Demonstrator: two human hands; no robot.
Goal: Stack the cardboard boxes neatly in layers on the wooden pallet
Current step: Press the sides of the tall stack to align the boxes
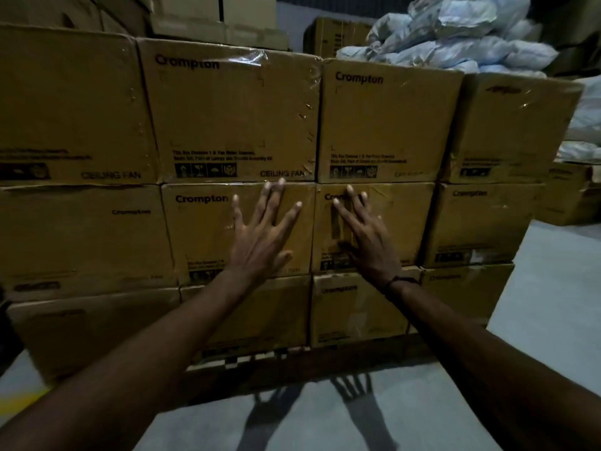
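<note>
Two sets of fingers are spread straight and flat, gripping nothing: the left hand (260, 236) presses the middle-row brown cardboard box printed "Crompton" (208, 229), the right hand (367, 236) the taped brown cardboard box (400, 222) just beside it. Both boxes sit in a three-layer stack on a dark wooden pallet (292, 375) on the grey concrete floor (536, 304).

Brown boxes (227, 118), black print; pale blue sacks (455, 37).
</note>
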